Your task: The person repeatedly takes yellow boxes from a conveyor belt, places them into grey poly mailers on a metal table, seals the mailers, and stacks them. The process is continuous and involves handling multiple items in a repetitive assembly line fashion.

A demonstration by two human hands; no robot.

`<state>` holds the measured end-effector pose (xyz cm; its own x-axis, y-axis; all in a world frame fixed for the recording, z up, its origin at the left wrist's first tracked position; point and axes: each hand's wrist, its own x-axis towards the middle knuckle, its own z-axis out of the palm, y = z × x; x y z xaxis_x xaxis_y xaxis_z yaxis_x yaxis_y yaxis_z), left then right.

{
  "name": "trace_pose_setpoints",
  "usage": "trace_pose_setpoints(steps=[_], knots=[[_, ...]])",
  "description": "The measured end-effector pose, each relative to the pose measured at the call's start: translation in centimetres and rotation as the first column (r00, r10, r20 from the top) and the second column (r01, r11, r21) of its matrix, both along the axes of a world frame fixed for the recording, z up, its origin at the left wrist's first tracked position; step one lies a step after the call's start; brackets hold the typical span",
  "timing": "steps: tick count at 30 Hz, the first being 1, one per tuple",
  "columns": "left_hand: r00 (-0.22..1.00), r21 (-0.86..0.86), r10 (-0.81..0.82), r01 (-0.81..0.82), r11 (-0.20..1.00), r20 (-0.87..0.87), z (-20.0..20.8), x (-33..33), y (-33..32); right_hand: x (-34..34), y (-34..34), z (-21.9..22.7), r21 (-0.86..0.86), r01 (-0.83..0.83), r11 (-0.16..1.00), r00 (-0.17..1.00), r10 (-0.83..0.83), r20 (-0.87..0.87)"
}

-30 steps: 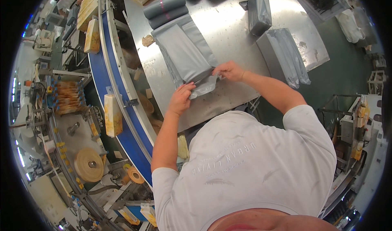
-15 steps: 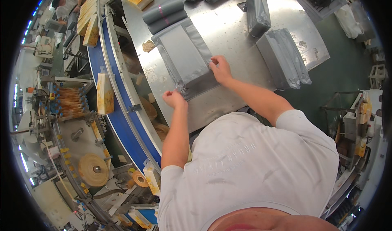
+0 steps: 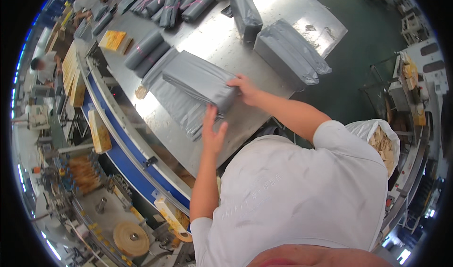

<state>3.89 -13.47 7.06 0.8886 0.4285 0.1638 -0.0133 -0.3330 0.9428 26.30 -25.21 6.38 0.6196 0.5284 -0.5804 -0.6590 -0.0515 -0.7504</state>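
A block-shaped package (image 3: 200, 76) wrapped in grey plastic lies on a pile of flat grey bags (image 3: 177, 104) on the metal table. My right hand (image 3: 246, 90) is closed on the package's near right corner. At its near end, my left hand (image 3: 214, 134) is open, with thumb and fingers apart and fingertips against the plastic. Two rolled grey bundles (image 3: 146, 50) lie just beyond the pile. To the right are a grey wrapped package (image 3: 245, 13) and a larger pair of wrapped packages (image 3: 289, 54).
Left of the table runs a blue conveyor belt (image 3: 120, 165) carrying yellow-and-white packs (image 3: 100, 130). More grey rolls (image 3: 170, 7) lie at the table's far side. A white sack (image 3: 394, 146) of brown paper stands on my right. Other people work at the far left.
Both hands have shifted on the package, which now lies plastic-covered across the bag pile. My left hand has opened from a pinch on the plastic. The whole view has swung right.
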Motion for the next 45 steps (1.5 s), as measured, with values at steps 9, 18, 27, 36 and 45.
trace_pose_setpoints(steps=[9, 18, 27, 36, 45], knots=[[0.959, -0.273, -0.121, 0.048, 0.961, -0.257, -3.7, -3.1, -5.5, -2.6, -18.3, 4.6, -0.684, 0.505, 0.527, 0.090, 0.755, 0.649], [0.976, -0.067, -0.028, 0.014, 0.998, -0.218, -3.4, -3.8, -3.6, -4.6, -3.6, -3.8, -0.513, -0.160, 0.844, 0.508, 0.515, 0.690], [0.587, -0.018, 0.743, -0.788, 0.615, -0.321, -7.5, -28.2, 4.6, 4.2, -8.0, -7.8, -0.571, 0.041, 0.820, 0.663, 0.405, 0.629], [-0.334, 0.806, 0.828, -0.551, 0.216, -0.451, -11.4, -51.9, 2.5, 14.2, -12.7, -13.4, -0.683, 0.237, 0.691, 0.523, 0.501, 0.689], [-0.290, 0.740, 0.691, -0.396, 0.543, -0.662, -14.0, -56.0, 12.0, 4.1, -2.8, -11.0, -0.881, 0.381, 0.280, 0.422, 0.796, 0.435]])
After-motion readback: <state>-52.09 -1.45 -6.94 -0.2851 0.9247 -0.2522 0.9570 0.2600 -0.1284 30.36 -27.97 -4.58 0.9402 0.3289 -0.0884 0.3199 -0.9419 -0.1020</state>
